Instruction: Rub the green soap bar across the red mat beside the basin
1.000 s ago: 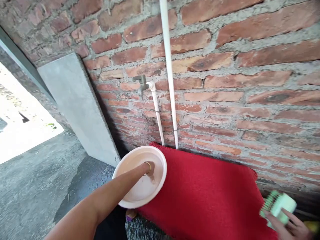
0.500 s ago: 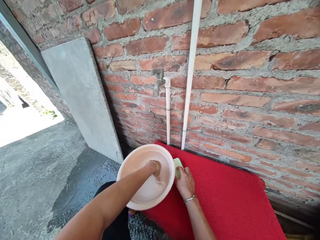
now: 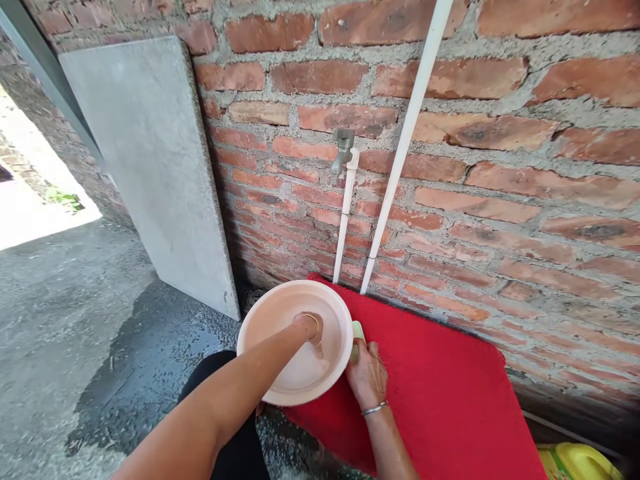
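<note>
A pale pink basin (image 3: 257, 310) stands at the left end of a red cloth (image 3: 425, 387). Over its near rim reaches my left arm, and my left hand (image 3: 313, 340) is down inside it, under what looks like clear water. A gold bangle circles that wrist; the water blurs the fingers, so their shape is unclear. Just outside the basin's right rim, my right hand (image 3: 367, 373) is closed round a flat, light green object (image 3: 358, 331) with rounded corners. Its lower part is hidden by my fingers. A silver bracelet is on this wrist.
A grey tap (image 3: 343, 157) on a white pipe (image 3: 345, 220) rises behind the basin, beside a longer white pipe (image 3: 405, 140). A grey slab (image 3: 150, 160) leans on the brick wall. Wet concrete floor (image 3: 145, 360) lies left; a yellow container (image 3: 583, 461) stands lower right.
The view has shifted, bringing the yellow container into sight at lower right. My left hand stays in the basin, and my right hand still holds the green object beside the rim.
</note>
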